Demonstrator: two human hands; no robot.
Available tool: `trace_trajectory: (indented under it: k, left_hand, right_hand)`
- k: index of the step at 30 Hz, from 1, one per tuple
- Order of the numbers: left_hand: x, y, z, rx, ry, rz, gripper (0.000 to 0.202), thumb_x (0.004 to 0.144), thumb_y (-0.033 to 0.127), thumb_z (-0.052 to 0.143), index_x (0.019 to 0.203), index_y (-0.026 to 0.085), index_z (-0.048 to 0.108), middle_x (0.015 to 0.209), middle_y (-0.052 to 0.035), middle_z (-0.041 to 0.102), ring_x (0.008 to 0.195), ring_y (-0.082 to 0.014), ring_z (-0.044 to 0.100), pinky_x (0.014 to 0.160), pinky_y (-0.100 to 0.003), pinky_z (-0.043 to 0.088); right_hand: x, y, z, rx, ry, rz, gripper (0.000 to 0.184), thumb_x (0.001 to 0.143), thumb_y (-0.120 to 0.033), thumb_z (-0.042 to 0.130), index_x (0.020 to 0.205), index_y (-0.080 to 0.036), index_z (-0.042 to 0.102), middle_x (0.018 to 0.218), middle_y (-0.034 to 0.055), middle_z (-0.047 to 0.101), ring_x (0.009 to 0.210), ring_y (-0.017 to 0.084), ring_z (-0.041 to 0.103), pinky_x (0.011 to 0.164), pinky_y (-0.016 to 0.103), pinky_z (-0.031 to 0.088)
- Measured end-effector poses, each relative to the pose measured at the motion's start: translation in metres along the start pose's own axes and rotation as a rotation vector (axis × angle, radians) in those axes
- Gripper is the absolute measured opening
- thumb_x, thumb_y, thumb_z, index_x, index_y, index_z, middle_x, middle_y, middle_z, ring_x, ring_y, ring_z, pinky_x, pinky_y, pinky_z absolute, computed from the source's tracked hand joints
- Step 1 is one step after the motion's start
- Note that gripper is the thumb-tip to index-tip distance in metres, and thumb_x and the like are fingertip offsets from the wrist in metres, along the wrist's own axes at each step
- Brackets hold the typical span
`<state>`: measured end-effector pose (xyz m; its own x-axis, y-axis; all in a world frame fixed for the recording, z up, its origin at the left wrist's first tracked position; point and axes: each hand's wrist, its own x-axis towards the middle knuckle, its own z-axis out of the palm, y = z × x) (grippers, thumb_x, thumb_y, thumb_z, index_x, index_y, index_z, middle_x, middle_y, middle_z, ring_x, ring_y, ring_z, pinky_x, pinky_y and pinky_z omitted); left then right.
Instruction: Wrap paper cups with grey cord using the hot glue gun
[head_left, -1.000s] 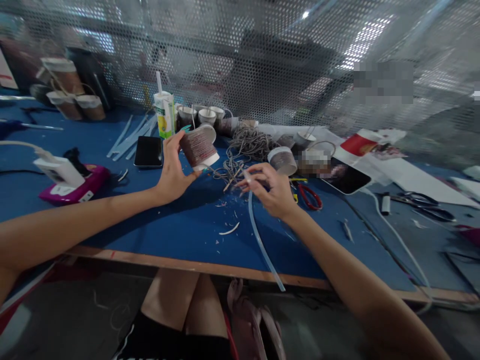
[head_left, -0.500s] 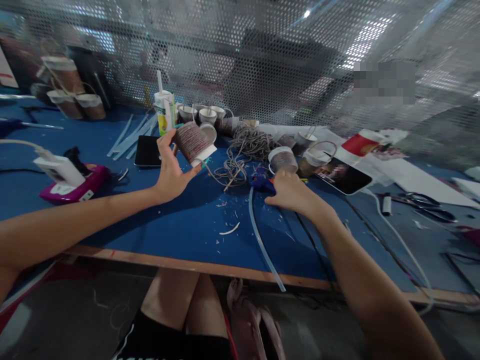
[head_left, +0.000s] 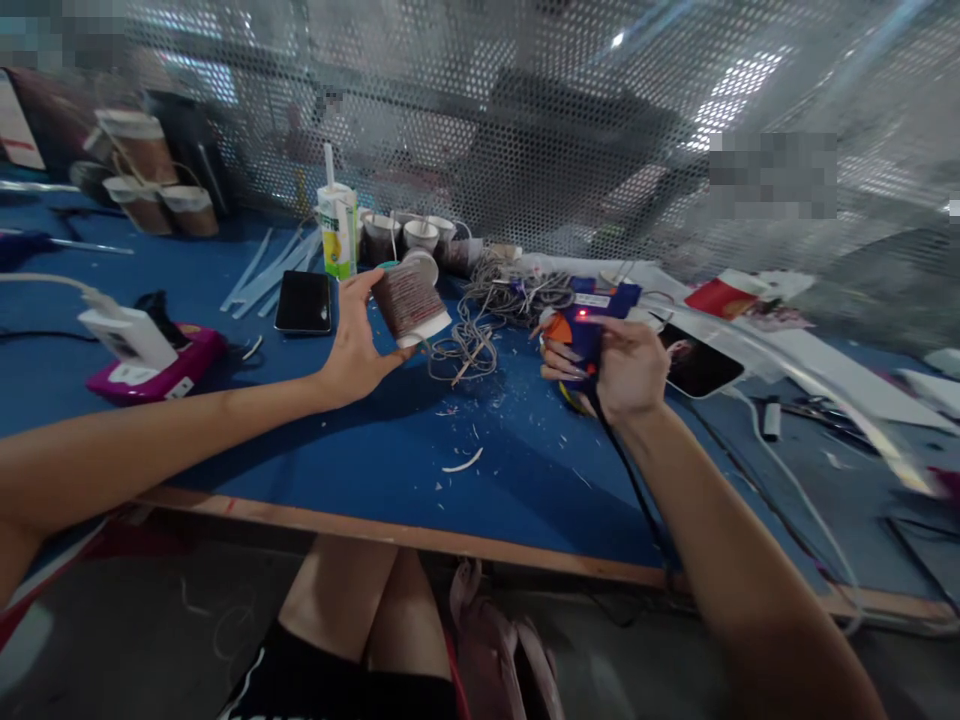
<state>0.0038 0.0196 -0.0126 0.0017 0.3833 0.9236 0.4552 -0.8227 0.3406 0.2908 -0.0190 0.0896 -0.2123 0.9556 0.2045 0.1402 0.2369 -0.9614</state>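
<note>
My left hand (head_left: 355, 345) grips a paper cup wrapped in brown cord (head_left: 407, 299), tilted with its white rim down to the right, above the blue table (head_left: 375, 440). My right hand (head_left: 622, 368) is closed round the handle of a blue glue gun (head_left: 589, 318) lifted off the table, its orange nozzle pointing left toward the cup and a red light lit on its side. A clear glue stick (head_left: 787, 375) sticks out behind the gun to the right. The gun's black cable (head_left: 637, 490) runs down past my wrist. A tangle of grey cord (head_left: 480, 320) lies between the hands.
A black phone (head_left: 304, 301), a juice carton with straw (head_left: 337, 228), several wrapped cups (head_left: 409, 237) and clear glue sticks (head_left: 262, 270) lie behind. A white charger on a pink case (head_left: 142, 350) is at left. Another phone (head_left: 697, 365), scissors and papers sit right. A perforated metal screen (head_left: 525, 120) backs the table.
My right hand let go of the clear stick, took the blue glue gun off the table and raised it. The left hand kept the cup and tilted it slightly.
</note>
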Motion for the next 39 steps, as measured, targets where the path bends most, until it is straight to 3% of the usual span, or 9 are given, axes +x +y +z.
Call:
trace_trajectory:
  k: [3,6,9,12,18,25,39]
  left_hand:
    - [0.002,0.003,-0.001,0.018,-0.021,0.026,0.087,0.074,0.059,0.079,0.144,0.031,0.035,0.132,-0.0108,0.045,0.127,-0.0327,0.051,0.107,-0.059,0.051]
    - [0.003,0.005,-0.004,0.033,-0.031,0.05,0.087,0.075,0.057,0.079,0.144,0.03,0.035,0.132,-0.0116,0.048,0.127,-0.032,0.052,0.106,-0.058,0.051]
    - [0.006,0.009,-0.007,0.019,-0.104,0.048,0.083,0.076,0.058,0.078,0.143,0.028,0.038,0.133,-0.0122,0.052,0.126,-0.0307,0.053,0.108,-0.055,0.05]
    - [0.008,0.012,-0.01,0.019,-0.169,0.053,0.08,0.077,0.059,0.077,0.141,0.028,0.042,0.133,-0.0129,0.056,0.124,-0.0306,0.056,0.106,-0.055,0.051]
    - [0.008,0.014,-0.01,0.046,-0.159,0.061,0.078,0.076,0.058,0.077,0.14,0.028,0.043,0.133,-0.0111,0.059,0.125,-0.0299,0.057,0.105,-0.052,0.052]
    - [0.008,0.015,-0.01,0.087,-0.153,0.086,0.074,0.08,0.057,0.075,0.14,0.027,0.043,0.133,-0.0106,0.059,0.124,-0.0295,0.058,0.104,-0.05,0.054]
    - [0.008,0.018,-0.012,0.069,-0.179,0.065,0.075,0.08,0.05,0.077,0.14,0.026,0.04,0.134,-0.0115,0.056,0.126,-0.0284,0.057,0.108,-0.05,0.053]
  right_hand:
    - [-0.012,-0.006,0.015,0.169,-0.061,0.064,0.037,0.069,-0.058,0.066,0.074,-0.022,0.059,0.061,-0.0009,0.051,0.043,0.009,0.033,0.039,0.027,0.028]
    - [-0.021,-0.004,0.027,0.089,-0.053,0.147,0.041,0.064,-0.055,0.081,0.066,-0.022,0.058,0.046,-0.0056,0.044,0.034,0.008,0.033,0.031,0.026,0.027]
    - [-0.025,-0.001,0.035,0.011,-0.071,0.184,0.044,0.063,-0.059,0.083,0.063,-0.02,0.064,0.04,-0.0046,0.046,0.03,0.009,0.038,0.027,0.026,0.029]
    - [-0.028,0.0,0.038,-0.05,-0.108,0.202,0.044,0.063,-0.058,0.083,0.056,-0.018,0.065,0.04,-0.0018,0.05,0.029,0.009,0.04,0.025,0.024,0.031]
    - [-0.029,0.004,0.039,-0.145,-0.158,0.261,0.038,0.072,-0.05,0.08,0.056,-0.018,0.067,0.038,-0.0004,0.051,0.028,0.009,0.041,0.025,0.023,0.033]
    - [-0.028,0.007,0.04,-0.179,-0.147,0.262,0.037,0.074,-0.046,0.076,0.053,-0.019,0.061,0.033,-0.0025,0.044,0.027,0.009,0.041,0.025,0.022,0.032]
    - [-0.03,0.001,0.044,-0.275,-0.073,0.3,0.028,0.071,-0.033,0.064,0.047,-0.02,0.055,0.031,-0.002,0.044,0.026,0.009,0.04,0.028,0.02,0.031]
